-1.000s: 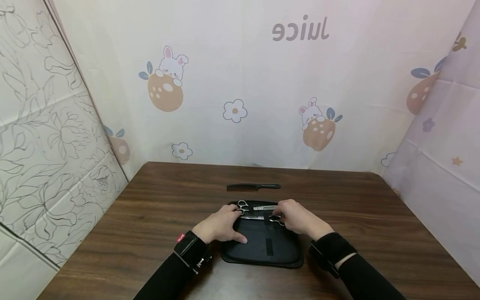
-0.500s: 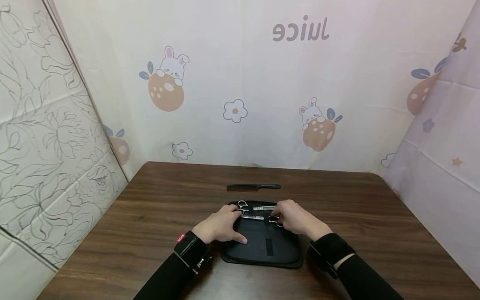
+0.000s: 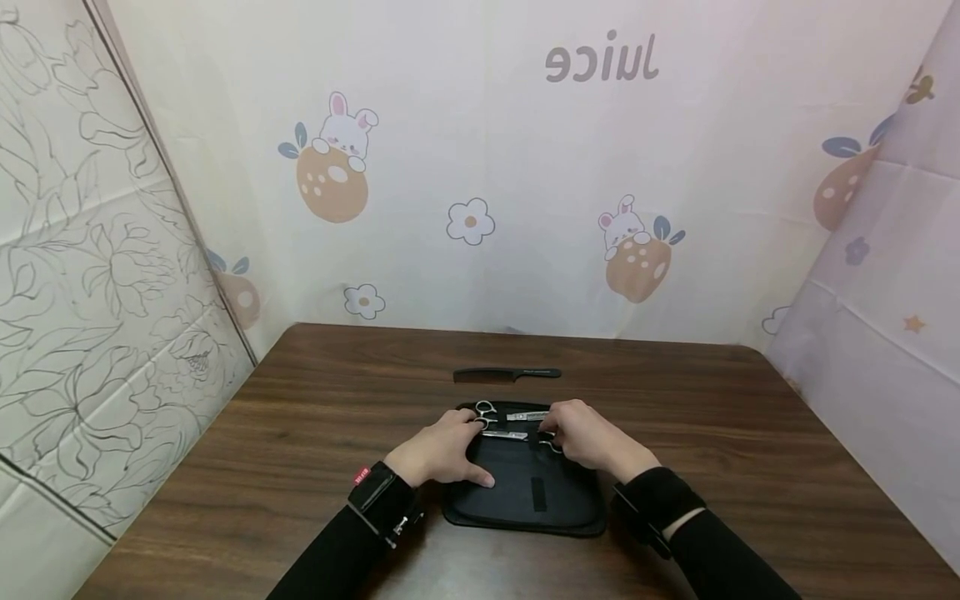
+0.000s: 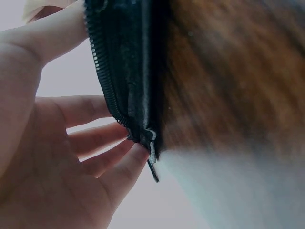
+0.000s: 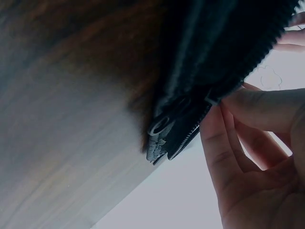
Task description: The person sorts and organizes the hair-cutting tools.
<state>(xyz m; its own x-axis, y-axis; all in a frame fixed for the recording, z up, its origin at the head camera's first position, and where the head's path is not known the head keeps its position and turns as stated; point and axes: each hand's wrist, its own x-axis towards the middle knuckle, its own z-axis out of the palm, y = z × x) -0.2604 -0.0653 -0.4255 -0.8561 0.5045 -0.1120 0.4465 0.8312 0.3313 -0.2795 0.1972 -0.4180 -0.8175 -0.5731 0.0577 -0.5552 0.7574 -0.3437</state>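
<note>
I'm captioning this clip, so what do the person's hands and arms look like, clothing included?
The left hand and right hand are ungloved. The sleeves are black. The left wristband is wide and black, with a small red tag and silvery metal hardware; the right wristband is also black, with no tag showing.

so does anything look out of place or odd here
The lettering on the backdrop reads backwards, as if mirrored. Also, the comb lies loose on the table, apart from the case that bears the scissors. I see no spill or damage.
</note>
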